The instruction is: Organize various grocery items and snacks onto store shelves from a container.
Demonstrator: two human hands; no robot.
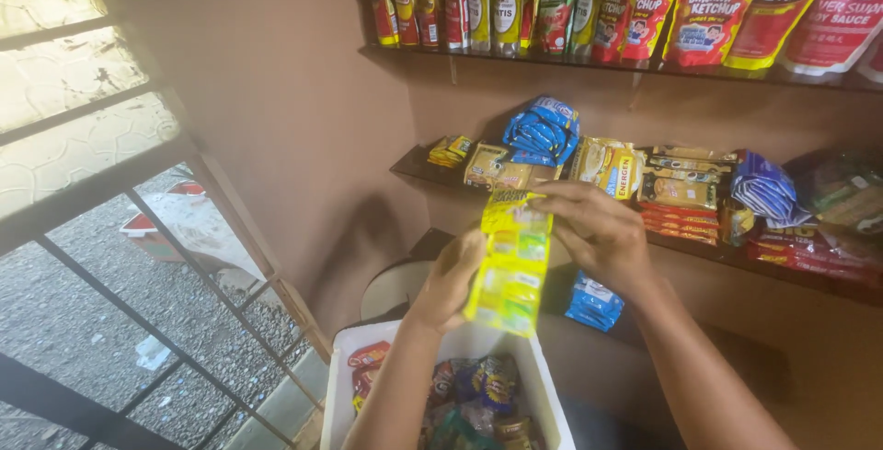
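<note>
Both my hands hold a strip of joined yellow and green sachets (511,262) upright in front of the shelves. My left hand (452,277) grips its lower left edge. At the upper right, my right hand (596,226) pinches the top of the strip. Behind the strip, the middle shelf (416,167) carries blue sachet bundles (544,130), tan packets (495,168) and a yellow packet (607,165). Directly below my hands stands a white foam box (342,386) filled with snack packets (478,386).
The top shelf (405,53) holds a row of upright sauce pouches (708,4). More packets fill the middle shelf's right side (771,188). A blue packet (593,303) lies on the lower ledge. A barred window (110,183) opens onto gravel at left.
</note>
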